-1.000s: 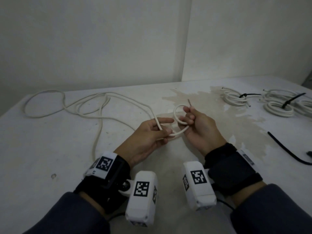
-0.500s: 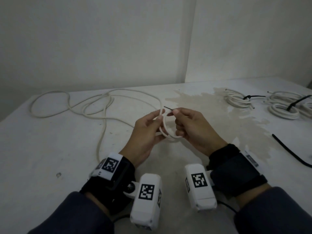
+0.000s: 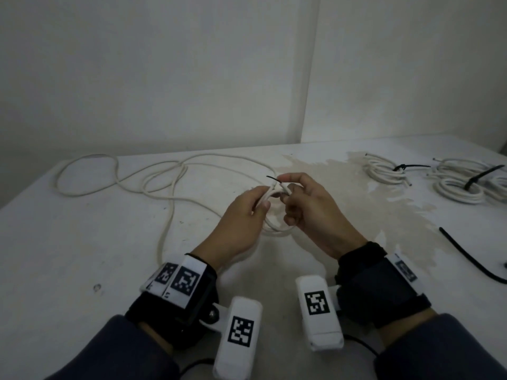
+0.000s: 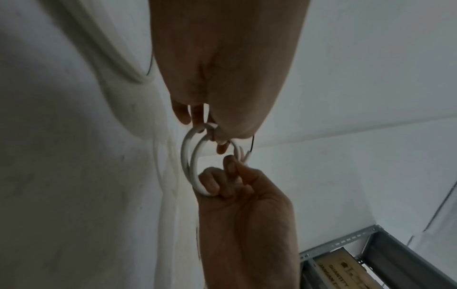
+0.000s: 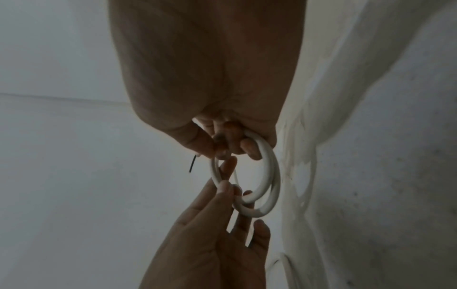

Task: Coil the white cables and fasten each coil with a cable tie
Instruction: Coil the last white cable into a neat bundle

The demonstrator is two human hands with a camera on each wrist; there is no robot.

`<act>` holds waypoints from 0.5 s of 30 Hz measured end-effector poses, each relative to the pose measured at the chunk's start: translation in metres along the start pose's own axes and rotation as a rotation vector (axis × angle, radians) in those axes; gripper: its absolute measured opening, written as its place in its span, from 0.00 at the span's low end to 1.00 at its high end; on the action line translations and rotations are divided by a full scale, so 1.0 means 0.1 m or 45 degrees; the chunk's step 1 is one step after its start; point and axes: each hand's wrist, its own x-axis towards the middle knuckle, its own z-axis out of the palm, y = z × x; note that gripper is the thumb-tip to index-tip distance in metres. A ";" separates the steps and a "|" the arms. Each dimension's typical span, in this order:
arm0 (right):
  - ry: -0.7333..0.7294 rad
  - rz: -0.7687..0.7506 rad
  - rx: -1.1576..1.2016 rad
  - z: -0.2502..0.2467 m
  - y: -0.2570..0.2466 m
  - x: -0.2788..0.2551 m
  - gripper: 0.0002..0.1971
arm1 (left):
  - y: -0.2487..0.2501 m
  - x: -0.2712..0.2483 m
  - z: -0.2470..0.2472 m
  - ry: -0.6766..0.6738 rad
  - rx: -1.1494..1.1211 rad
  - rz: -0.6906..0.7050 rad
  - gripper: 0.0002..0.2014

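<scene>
A white table (image 3: 82,242) fills the lower part of the head view, with a pale brownish stain (image 3: 343,187) spreading over its right-centre. Across its left half the long loose run of the white cable (image 3: 170,198) wanders in wide bends, leading in to the hands at the centre. At the far right lie two finished cable coils (image 3: 384,170) (image 3: 461,185), each cinched by a black cable tie (image 3: 408,167) (image 3: 480,175), and nearer the right edge a loose black cable tie (image 3: 466,259) lies flat, well apart from them. Above the table, the left hand (image 3: 241,218) and right hand (image 3: 310,212) hold between them a small coil (image 4: 195,160) of two turns of that cable, lifted clear of the surface. The left hand's thumb and fingers are closed in a pinch on one side of the coil; the right hand's fingers curl round the opposite side, its thumb and forefinger nipping the cable's end. From that end a short dark wire tip (image 3: 273,178) sticks out just past the fingertips.
</scene>
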 end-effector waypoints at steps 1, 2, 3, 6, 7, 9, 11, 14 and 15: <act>-0.005 -0.005 -0.020 0.00 0.00 0.00 0.17 | -0.01 0.00 -0.01 -0.010 0.068 0.021 0.13; -0.008 -0.001 -0.035 0.00 0.00 0.00 0.19 | 0.00 0.00 -0.01 -0.021 0.072 0.017 0.14; -0.012 0.000 -0.052 -0.01 0.01 0.01 0.20 | 0.02 0.00 -0.01 -0.033 0.029 -0.002 0.15; -0.009 -0.008 -0.062 -0.03 0.02 0.02 0.22 | 0.06 -0.01 0.01 -0.045 -0.142 -0.055 0.18; -0.004 -0.006 -0.042 -0.03 0.02 0.03 0.21 | 0.05 0.00 0.02 -0.036 -0.200 -0.077 0.18; -0.002 0.002 0.007 -0.02 0.01 0.03 0.18 | 0.05 0.00 0.03 0.003 -0.345 -0.134 0.19; 0.009 -0.016 0.010 -0.01 0.00 0.03 0.16 | 0.07 0.01 0.03 0.021 -0.586 -0.212 0.19; 0.007 -0.071 -0.101 -0.02 0.00 0.03 0.22 | 0.14 0.01 0.05 0.090 -0.964 -0.346 0.13; -0.017 -0.086 -0.136 -0.03 0.00 0.02 0.23 | 0.15 0.02 0.06 0.115 -1.018 -0.370 0.12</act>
